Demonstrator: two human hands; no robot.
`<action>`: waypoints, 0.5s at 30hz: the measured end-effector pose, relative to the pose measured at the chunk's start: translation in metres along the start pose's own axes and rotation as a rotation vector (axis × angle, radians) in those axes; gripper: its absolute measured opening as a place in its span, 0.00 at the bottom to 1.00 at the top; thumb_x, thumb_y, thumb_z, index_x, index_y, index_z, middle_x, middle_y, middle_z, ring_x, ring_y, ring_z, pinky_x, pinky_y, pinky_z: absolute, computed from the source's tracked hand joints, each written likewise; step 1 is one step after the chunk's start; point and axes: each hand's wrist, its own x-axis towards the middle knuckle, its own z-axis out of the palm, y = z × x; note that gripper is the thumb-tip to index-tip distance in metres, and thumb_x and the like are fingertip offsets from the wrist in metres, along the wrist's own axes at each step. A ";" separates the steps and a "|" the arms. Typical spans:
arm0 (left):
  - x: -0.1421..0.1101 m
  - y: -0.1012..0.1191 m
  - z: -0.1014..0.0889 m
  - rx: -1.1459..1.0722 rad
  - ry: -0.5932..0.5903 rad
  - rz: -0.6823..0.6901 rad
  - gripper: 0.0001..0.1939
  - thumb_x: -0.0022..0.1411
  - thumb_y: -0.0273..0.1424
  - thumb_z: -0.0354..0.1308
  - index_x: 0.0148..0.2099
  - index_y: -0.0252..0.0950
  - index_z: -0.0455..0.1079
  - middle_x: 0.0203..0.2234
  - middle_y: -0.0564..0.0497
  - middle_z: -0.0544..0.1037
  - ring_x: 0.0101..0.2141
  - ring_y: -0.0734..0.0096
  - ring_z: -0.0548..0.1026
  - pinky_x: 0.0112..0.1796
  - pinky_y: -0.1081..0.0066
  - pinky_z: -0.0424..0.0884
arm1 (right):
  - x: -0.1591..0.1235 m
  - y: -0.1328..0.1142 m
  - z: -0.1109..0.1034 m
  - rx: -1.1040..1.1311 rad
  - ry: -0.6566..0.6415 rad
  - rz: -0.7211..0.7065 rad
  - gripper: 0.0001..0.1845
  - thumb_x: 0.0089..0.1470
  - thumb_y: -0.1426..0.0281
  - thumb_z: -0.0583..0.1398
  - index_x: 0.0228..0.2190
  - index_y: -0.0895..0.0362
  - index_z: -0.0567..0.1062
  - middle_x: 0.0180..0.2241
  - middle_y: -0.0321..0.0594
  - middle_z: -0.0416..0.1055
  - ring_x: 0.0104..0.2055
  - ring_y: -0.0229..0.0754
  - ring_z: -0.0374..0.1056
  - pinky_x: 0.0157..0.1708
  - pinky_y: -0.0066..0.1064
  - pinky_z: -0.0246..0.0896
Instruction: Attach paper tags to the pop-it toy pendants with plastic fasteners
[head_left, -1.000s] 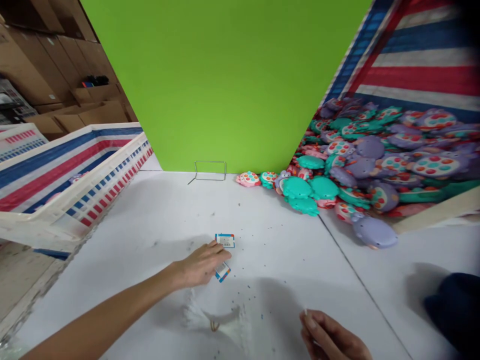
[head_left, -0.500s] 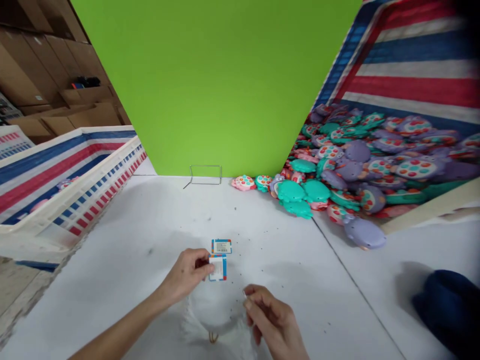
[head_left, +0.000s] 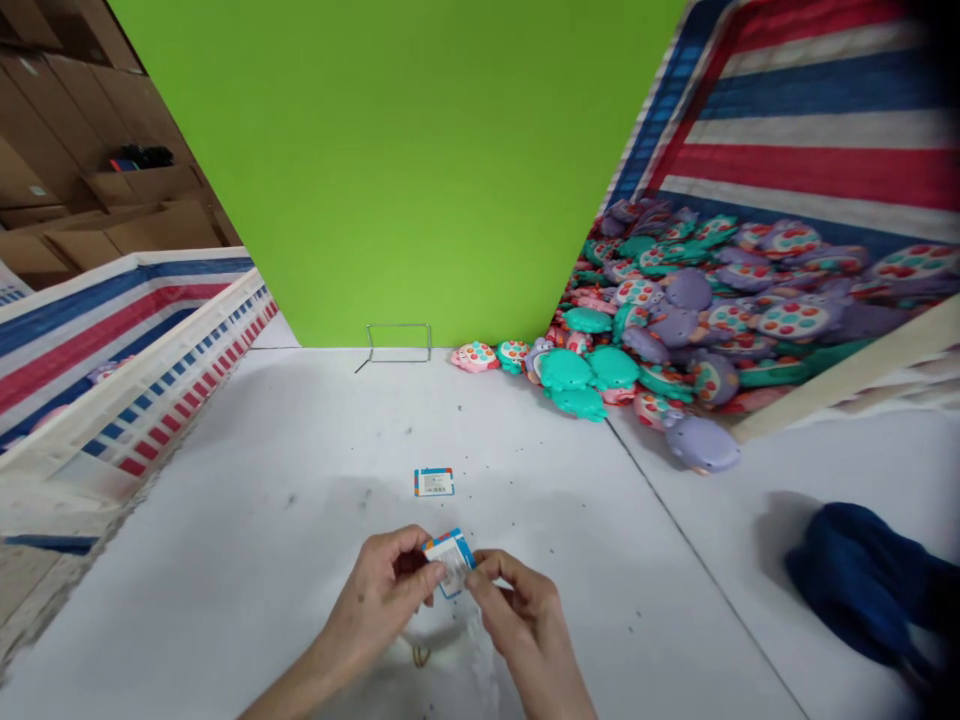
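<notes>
My left hand [head_left: 394, 580] pinches a small printed card [head_left: 454, 566] with a blue border and a pale middle, tilted above the white table. At the card's right edge, my right hand [head_left: 521, 610] has thumb and fingers pressed together. Whatever small thing may sit between those right fingertips is hidden. A second card [head_left: 434, 482] of the same look lies flat just beyond my hands, its barcode side up. Below my hands a thin tan loop [head_left: 421, 656] rests near the table's front.
At the right, a striped-lined crate [head_left: 810, 385] overflows with a heap of animal-shaped toys [head_left: 690, 330], several spilling onto the table. A white basket [head_left: 172, 370] stands left. A wire frame [head_left: 400, 343] leans by the green panel [head_left: 405, 180]. Dark blue cloth [head_left: 855, 580] lies right.
My left hand has brought its card right and nearer to me, turning it. My right hand has moved up to meet the card's right edge. The camera view has shifted slightly.
</notes>
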 end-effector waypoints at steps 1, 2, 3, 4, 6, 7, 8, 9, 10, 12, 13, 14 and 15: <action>-0.001 0.000 0.000 0.030 0.003 0.019 0.12 0.55 0.38 0.52 0.27 0.33 0.63 0.16 0.55 0.65 0.20 0.75 0.63 0.22 0.77 0.56 | 0.000 0.000 0.000 -0.007 -0.007 -0.003 0.17 0.45 0.60 0.58 0.16 0.58 0.60 0.20 0.33 0.58 0.18 0.29 0.43 0.16 0.24 0.34; -0.002 0.000 0.000 0.076 0.008 0.049 0.12 0.56 0.37 0.51 0.27 0.33 0.64 0.17 0.54 0.65 0.21 0.75 0.63 0.23 0.77 0.57 | -0.001 0.000 -0.001 -0.010 -0.013 -0.004 0.17 0.45 0.60 0.57 0.16 0.58 0.60 0.20 0.33 0.58 0.18 0.29 0.43 0.16 0.24 0.35; -0.003 0.000 0.000 0.137 0.017 0.089 0.12 0.57 0.36 0.50 0.27 0.33 0.64 0.18 0.54 0.65 0.22 0.75 0.63 0.24 0.77 0.57 | -0.001 0.000 -0.001 -0.011 -0.018 -0.005 0.17 0.45 0.61 0.57 0.16 0.58 0.60 0.21 0.33 0.58 0.18 0.29 0.43 0.16 0.24 0.35; -0.005 0.001 0.000 0.205 0.027 0.131 0.12 0.58 0.35 0.49 0.27 0.33 0.64 0.20 0.54 0.65 0.23 0.75 0.63 0.25 0.76 0.57 | -0.002 -0.001 -0.001 -0.011 -0.022 -0.006 0.16 0.45 0.61 0.57 0.16 0.57 0.59 0.21 0.33 0.58 0.18 0.29 0.43 0.16 0.24 0.36; -0.007 0.003 0.002 0.326 0.050 0.202 0.12 0.58 0.33 0.48 0.26 0.34 0.64 0.21 0.54 0.64 0.24 0.75 0.62 0.25 0.76 0.56 | -0.003 -0.003 -0.001 -0.011 -0.030 -0.004 0.16 0.45 0.61 0.57 0.16 0.57 0.59 0.21 0.32 0.57 0.18 0.30 0.44 0.16 0.24 0.36; -0.009 0.005 0.003 0.368 0.061 0.225 0.11 0.59 0.32 0.47 0.26 0.34 0.63 0.21 0.54 0.63 0.24 0.75 0.62 0.26 0.75 0.56 | -0.003 -0.004 -0.001 -0.012 -0.032 -0.003 0.16 0.45 0.61 0.57 0.16 0.57 0.58 0.20 0.32 0.57 0.18 0.30 0.44 0.16 0.24 0.36; -0.010 0.006 0.004 0.393 0.068 0.244 0.12 0.59 0.31 0.47 0.25 0.34 0.63 0.21 0.54 0.63 0.24 0.75 0.61 0.26 0.75 0.55 | -0.004 -0.006 -0.001 -0.013 -0.029 0.000 0.16 0.45 0.61 0.57 0.16 0.57 0.58 0.20 0.32 0.56 0.18 0.30 0.43 0.16 0.24 0.36; -0.012 0.006 0.005 0.406 0.073 0.265 0.12 0.59 0.31 0.46 0.25 0.34 0.62 0.21 0.54 0.62 0.24 0.75 0.61 0.26 0.75 0.55 | -0.004 -0.007 -0.001 -0.015 -0.023 0.002 0.16 0.45 0.61 0.56 0.16 0.57 0.58 0.20 0.31 0.56 0.18 0.30 0.43 0.16 0.24 0.36; -0.014 0.007 0.006 0.406 0.066 0.282 0.13 0.59 0.31 0.46 0.24 0.34 0.62 0.20 0.54 0.62 0.24 0.75 0.61 0.26 0.75 0.55 | -0.005 -0.008 -0.002 -0.016 -0.015 -0.002 0.16 0.45 0.61 0.56 0.16 0.57 0.59 0.20 0.32 0.56 0.18 0.30 0.43 0.16 0.24 0.36; -0.016 0.006 0.005 0.331 -0.014 0.264 0.12 0.59 0.31 0.47 0.25 0.33 0.64 0.22 0.53 0.64 0.24 0.74 0.62 0.27 0.75 0.57 | -0.006 -0.008 -0.004 -0.010 -0.001 -0.027 0.15 0.45 0.62 0.56 0.17 0.57 0.60 0.21 0.32 0.57 0.19 0.30 0.44 0.17 0.24 0.38; -0.016 0.005 0.003 0.233 -0.077 0.224 0.11 0.58 0.33 0.48 0.28 0.33 0.66 0.23 0.52 0.66 0.25 0.74 0.63 0.27 0.74 0.59 | -0.007 -0.008 -0.006 -0.006 -0.001 -0.045 0.15 0.45 0.62 0.57 0.17 0.57 0.60 0.22 0.33 0.58 0.19 0.30 0.45 0.18 0.24 0.39; -0.016 0.004 0.001 0.107 -0.130 0.175 0.10 0.57 0.34 0.49 0.32 0.33 0.67 0.25 0.51 0.68 0.25 0.73 0.65 0.27 0.74 0.60 | -0.008 -0.006 -0.007 -0.003 -0.009 -0.063 0.15 0.45 0.62 0.57 0.16 0.57 0.60 0.22 0.33 0.58 0.19 0.31 0.46 0.18 0.24 0.40; -0.015 0.002 -0.001 -0.021 -0.165 0.124 0.11 0.56 0.36 0.51 0.36 0.34 0.68 0.27 0.50 0.70 0.26 0.72 0.66 0.28 0.74 0.62 | -0.009 -0.004 -0.008 -0.002 -0.025 -0.082 0.15 0.46 0.63 0.56 0.16 0.57 0.60 0.22 0.33 0.58 0.19 0.31 0.46 0.18 0.25 0.41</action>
